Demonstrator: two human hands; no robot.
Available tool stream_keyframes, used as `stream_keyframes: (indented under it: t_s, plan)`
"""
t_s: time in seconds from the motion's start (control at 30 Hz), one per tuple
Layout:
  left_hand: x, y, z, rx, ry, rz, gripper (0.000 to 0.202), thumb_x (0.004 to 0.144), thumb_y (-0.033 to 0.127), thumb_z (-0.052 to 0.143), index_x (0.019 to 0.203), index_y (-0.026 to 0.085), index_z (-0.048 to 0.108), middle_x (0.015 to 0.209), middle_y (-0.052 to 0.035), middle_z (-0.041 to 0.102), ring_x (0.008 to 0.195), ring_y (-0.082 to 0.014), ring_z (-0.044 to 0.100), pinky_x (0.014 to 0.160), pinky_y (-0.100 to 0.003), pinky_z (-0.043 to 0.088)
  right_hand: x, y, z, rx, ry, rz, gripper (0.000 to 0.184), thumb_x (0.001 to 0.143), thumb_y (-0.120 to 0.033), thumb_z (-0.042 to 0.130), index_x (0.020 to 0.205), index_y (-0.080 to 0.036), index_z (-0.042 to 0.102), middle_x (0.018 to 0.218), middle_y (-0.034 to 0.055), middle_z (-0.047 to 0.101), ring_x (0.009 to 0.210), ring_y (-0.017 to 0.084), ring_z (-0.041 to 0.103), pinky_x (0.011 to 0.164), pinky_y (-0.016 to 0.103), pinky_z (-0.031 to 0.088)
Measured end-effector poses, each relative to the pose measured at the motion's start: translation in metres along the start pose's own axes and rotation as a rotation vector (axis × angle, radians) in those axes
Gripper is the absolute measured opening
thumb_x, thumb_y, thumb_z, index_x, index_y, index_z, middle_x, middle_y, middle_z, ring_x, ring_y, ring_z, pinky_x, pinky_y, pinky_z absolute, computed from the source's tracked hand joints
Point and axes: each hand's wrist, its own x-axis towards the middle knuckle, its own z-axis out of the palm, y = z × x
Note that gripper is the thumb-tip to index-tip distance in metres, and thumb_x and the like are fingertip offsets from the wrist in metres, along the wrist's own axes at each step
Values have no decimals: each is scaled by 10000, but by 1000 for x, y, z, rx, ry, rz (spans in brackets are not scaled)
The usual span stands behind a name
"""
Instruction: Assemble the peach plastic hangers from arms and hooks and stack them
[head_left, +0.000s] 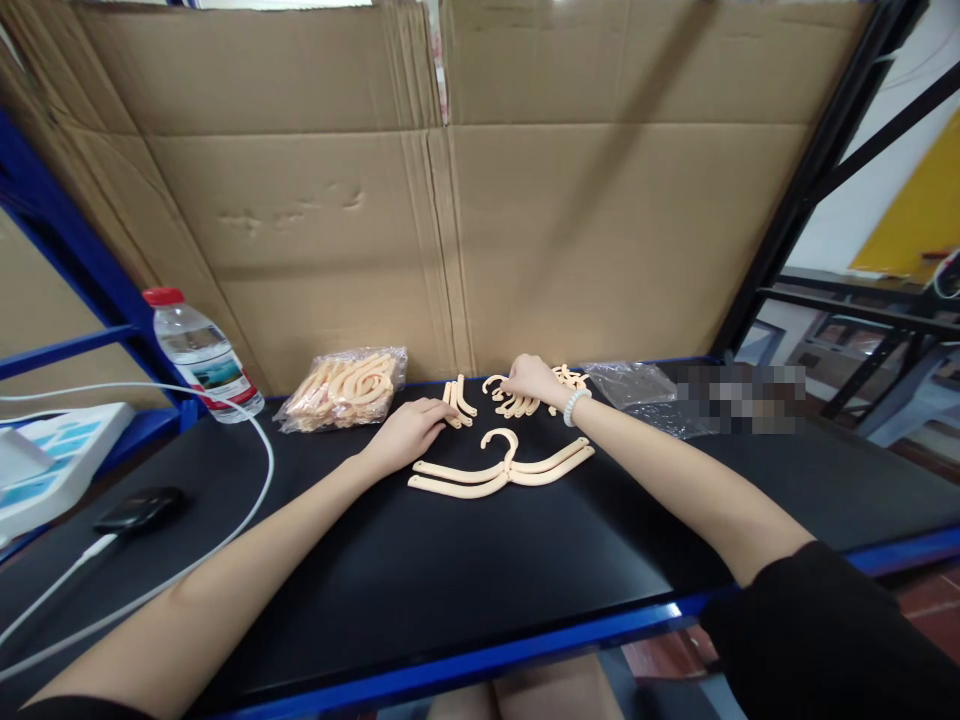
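Observation:
In the head view, cream plastic hanger parts lie on the black table. At the middle front, curved arm pieces and a hook (501,440) are laid out in the shape of a clothes hanger. My left hand (411,435) rests on the table with fingers stretched out, its tips at a few loose hanger arms (465,402). Over a pile of small hanger parts (519,406) is my right hand (532,380), fingers bent down and together. A loose hook (493,382) sits at its fingertips; whatever is between the fingers is hidden.
A clear bag of hanger parts (349,388) lies at the back left, near a water bottle (206,355). White cable (262,440), black device (139,510) and power strip (67,460) occupy the left. Clear plastic bags (634,385) lie right; cardboard (585,220) stands behind.

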Motion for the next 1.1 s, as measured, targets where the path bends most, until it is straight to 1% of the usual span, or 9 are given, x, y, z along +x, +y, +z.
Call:
stream_keyframes:
  t_s: [0.17, 0.23, 0.3, 0.4, 0.47, 0.57, 0.7, 0.9, 1.1]
  plan:
    - [-7, -1, -3, -22, -5, 1, 311, 911, 110, 446, 1171, 197, 593, 1144, -85, 676, 1075, -224, 607, 958, -408, 487, -27, 8, -20, 296, 113, -26, 174, 829, -275, 696, 740, -129, 662, 707, 16, 670, 727, 166, 652, 696, 289, 510]
    - [-9, -2, -4, -32, -9, -1, 327, 913, 122, 442, 1195, 202, 586, 1161, -90, 669, 1088, -227, 604, 967, -411, 487, -45, 11, -22, 452, 118, -24, 153, 793, -252, 705, 707, -134, 657, 607, 14, 637, 633, 157, 632, 620, 265, 492]
    - [-11, -2, -4, -40, -12, -5, 325, 916, 134, 436, 1195, 202, 589, 1167, -93, 663, 1089, -232, 604, 965, -414, 490, -64, 15, -21, 620, 70, -20, 158, 794, -274, 693, 726, -138, 648, 534, 0, 593, 517, 131, 583, 533, 253, 481]
    - [-11, -1, -4, -44, -5, -14, 309, 924, 153, 430, 1178, 205, 598, 1152, -93, 659, 1068, -235, 607, 955, -418, 494, -85, 19, -18, 868, -13, -13, 160, 791, -292, 696, 800, -143, 637, 561, -2, 594, 505, 117, 583, 540, 260, 537]
    - [-12, 0, -5, -47, 3, -18, 292, 929, 162, 428, 1157, 209, 605, 1130, -85, 658, 1046, -230, 607, 943, -406, 499, -92, 22, -17, 1007, -54, -3, 170, 775, -284, 724, 816, -146, 635, 638, 17, 627, 566, 123, 620, 621, 289, 587]
    - [-12, 2, -6, -51, 13, -21, 249, 937, 177, 425, 1092, 203, 619, 1071, -78, 658, 1004, -226, 608, 913, -389, 510, -96, 24, -18, 1156, -90, 9, 187, 745, -283, 769, 766, -150, 640, 735, 46, 663, 657, 139, 662, 727, 320, 609]
    - [-12, 4, -6, -53, 21, -31, 239, 957, 198, 401, 998, 193, 636, 1077, -79, 634, 1010, -213, 606, 921, -369, 512, -97, 25, -16, 1263, -91, 20, 218, 714, -303, 798, 731, -148, 646, 788, 60, 680, 755, 154, 686, 779, 303, 592]
    - [-15, 1, 2, -9, 47, -91, 321, 970, 188, 376, 1160, 192, 634, 1269, -118, 561, 1138, -243, 563, 1007, -427, 468, -99, 25, -13, 1303, -74, 20, 291, 646, -368, 829, 740, -156, 654, 781, 33, 668, 763, 151, 676, 693, 258, 549]
    - [-19, -2, 2, 39, -6, -95, 314, 965, 215, 408, 1157, 172, 652, 1290, -147, 560, 1110, -264, 583, 986, -444, 481, -104, 18, -14, 1258, -61, 44, 293, 636, -383, 832, 740, -156, 677, 863, 35, 667, 739, 131, 658, 590, 216, 496]
